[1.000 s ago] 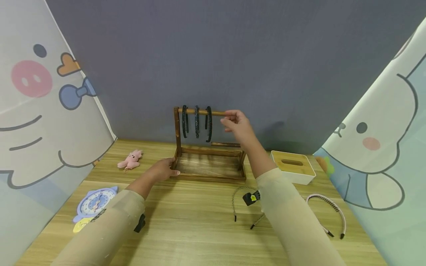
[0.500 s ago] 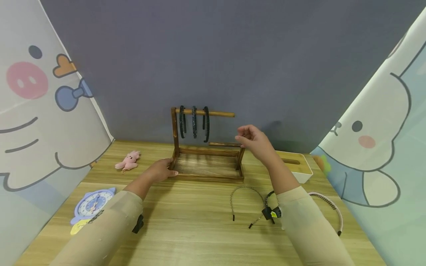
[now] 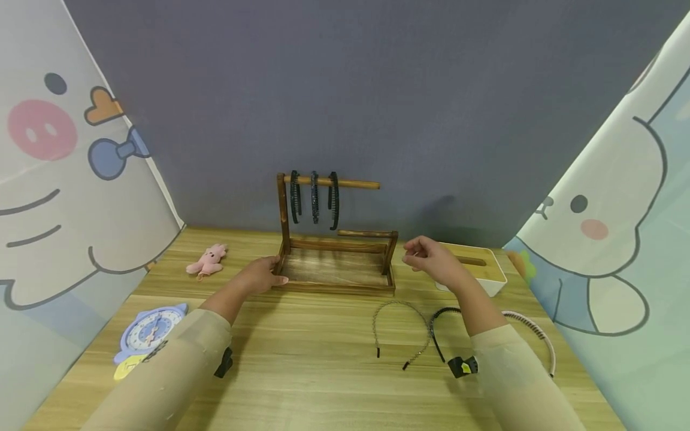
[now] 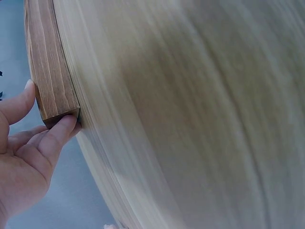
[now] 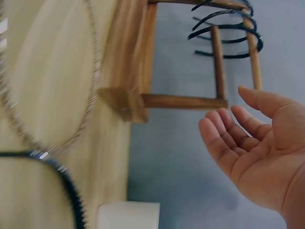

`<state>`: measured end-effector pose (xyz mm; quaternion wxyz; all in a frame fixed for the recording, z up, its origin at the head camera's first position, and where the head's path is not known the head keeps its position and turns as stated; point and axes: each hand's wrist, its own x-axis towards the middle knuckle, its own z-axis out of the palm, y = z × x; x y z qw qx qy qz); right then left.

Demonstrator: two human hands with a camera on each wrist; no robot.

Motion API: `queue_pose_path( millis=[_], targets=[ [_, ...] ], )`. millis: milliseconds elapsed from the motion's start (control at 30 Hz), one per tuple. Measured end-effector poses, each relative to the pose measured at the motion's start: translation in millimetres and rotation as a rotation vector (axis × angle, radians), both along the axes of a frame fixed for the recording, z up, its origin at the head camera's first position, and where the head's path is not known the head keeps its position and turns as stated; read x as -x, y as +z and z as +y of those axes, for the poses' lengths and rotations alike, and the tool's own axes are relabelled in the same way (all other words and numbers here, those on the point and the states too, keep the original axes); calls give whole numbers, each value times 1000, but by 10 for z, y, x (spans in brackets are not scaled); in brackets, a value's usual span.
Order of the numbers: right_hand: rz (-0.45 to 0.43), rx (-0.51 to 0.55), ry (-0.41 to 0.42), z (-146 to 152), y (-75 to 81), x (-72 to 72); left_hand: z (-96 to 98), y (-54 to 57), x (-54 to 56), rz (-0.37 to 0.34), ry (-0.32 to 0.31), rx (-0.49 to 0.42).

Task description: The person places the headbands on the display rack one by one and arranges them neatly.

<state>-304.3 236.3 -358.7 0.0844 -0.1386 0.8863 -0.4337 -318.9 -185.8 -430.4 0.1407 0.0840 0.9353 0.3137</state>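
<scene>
A dark wooden headband rack (image 3: 334, 287) stands at the back middle, with a high bar and a low bar over a tray base. Three dark headbands (image 3: 315, 197) hang from the high bar. At the base's left front corner, my left hand (image 3: 260, 276) grips the wood between thumb and fingers; the left wrist view shows that corner of the rack (image 4: 52, 67) close up. To the right of the rack, my right hand (image 3: 433, 260) hovers in the air, fingers loosely bent and holding nothing. In the right wrist view its fingertips are near the low bar's post (image 5: 186, 101).
On the table's right lie a thin beaded headband (image 3: 400, 303), a black headband (image 3: 438, 335) and a pale pink one (image 3: 539, 335). Behind them sits a white tissue box (image 3: 493, 287) with a wooden lid. A pink plush toy (image 3: 209, 261) and blue toy clock (image 3: 151, 329) are left.
My right hand has come away from the end of the high bar, moving down and to the right. My left hand keeps its grip on the rack, and the three headbands hang as before.
</scene>
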Motion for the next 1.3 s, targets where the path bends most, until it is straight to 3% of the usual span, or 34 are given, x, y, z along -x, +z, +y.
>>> queue_pose_path(
  millis=[300, 533, 767, 1100, 1300],
  targets=[
    [-123, -176, 72, 175, -354, -2, 5, 31, -14, -25, 9, -10],
    [-140, -364, 145, 129, -507, -41, 2, 27, -16, -24, 17, -9],
    [-221, -504, 137, 35, -607, -113, 4, 30, -24, -34, 14, -21],
    [-214, -571, 142, -86, -637, -133, -2, 24, -26, -36, 13, -32],
    [-225, -558, 131, -91, -638, -126, 2, 33, -21, -39, 16, -26]
  ],
)
